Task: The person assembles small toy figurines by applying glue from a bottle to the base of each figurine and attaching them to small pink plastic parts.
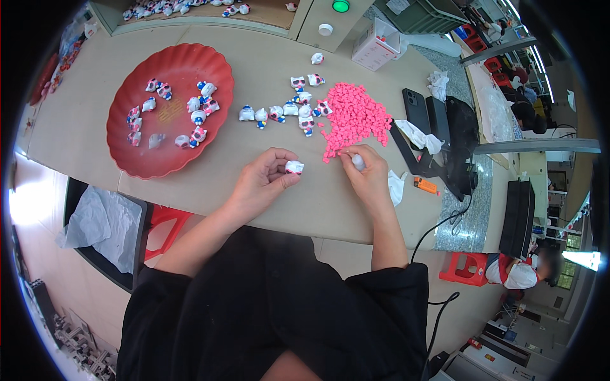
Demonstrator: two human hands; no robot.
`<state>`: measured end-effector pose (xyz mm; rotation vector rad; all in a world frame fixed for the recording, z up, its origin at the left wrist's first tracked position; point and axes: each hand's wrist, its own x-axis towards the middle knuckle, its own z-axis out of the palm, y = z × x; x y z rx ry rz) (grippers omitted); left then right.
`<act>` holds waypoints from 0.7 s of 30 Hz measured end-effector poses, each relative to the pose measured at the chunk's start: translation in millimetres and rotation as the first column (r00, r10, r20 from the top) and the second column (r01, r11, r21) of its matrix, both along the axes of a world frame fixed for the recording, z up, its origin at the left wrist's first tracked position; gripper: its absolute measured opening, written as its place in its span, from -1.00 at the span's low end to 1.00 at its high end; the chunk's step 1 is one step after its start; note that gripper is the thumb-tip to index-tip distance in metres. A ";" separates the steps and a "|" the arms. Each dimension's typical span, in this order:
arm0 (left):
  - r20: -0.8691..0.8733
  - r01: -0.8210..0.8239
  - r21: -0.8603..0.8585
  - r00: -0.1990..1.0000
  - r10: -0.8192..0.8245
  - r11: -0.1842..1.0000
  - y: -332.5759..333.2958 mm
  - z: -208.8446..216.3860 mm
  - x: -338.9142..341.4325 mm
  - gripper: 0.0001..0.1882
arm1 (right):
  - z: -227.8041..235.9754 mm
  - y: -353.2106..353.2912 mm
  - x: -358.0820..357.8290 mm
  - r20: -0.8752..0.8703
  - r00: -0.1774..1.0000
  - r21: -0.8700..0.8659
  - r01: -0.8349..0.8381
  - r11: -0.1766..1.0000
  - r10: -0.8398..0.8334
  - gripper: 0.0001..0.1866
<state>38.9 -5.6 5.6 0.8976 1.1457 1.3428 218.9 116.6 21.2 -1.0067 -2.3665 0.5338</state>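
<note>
My left hand (264,180) is closed, pinching a small white figurine (294,167) with dark and pink marks over the table. My right hand (367,171) is closed around a small white rounded piece (358,162). Its thumb and index fingertips press together at the near edge of a heap of small pink pieces (357,114); whether they pinch one I cannot make out. Left of the heap, several white cat figurines (276,114) with blue and pink parts lie in a loose row and cluster. More figurines lie in the red scalloped tray (170,162) on the left.
Right of the heap are a dark phone (416,109), crumpled white tissue (419,136), an orange lighter (425,185) and a black bag (459,146) with a cable. At the back stand a white box (376,46) and a machine panel with a green button (341,6).
</note>
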 end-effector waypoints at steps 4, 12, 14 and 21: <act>0.040 0.010 0.023 0.999 -0.010 1.000 0.1 0.8 1.8 -0.69 | 12.3 -26.4 -3.2 -0.392 0.901 -0.548 -0.069 0.834 -0.183 -0.93; 0.005 0.051 0.102 0.999 -0.052 0.993 0.5 -6.2 3.3 -0.68 | 2.6 -64.3 -24.4 -0.608 0.693 -0.761 -0.372 0.531 -0.387 -0.88; -0.033 0.075 0.085 0.997 -0.073 0.993 -0.7 -4.2 1.7 -0.67 | 0.1 -68.0 -26.3 -0.605 0.704 -0.754 -0.356 0.552 -0.372 -0.88; -0.150 0.090 0.085 0.986 -0.076 0.992 -2.8 0.5 2.9 -0.68 | -3.8 -69.8 -26.5 -0.565 0.746 -0.748 -0.281 0.602 -0.354 -0.88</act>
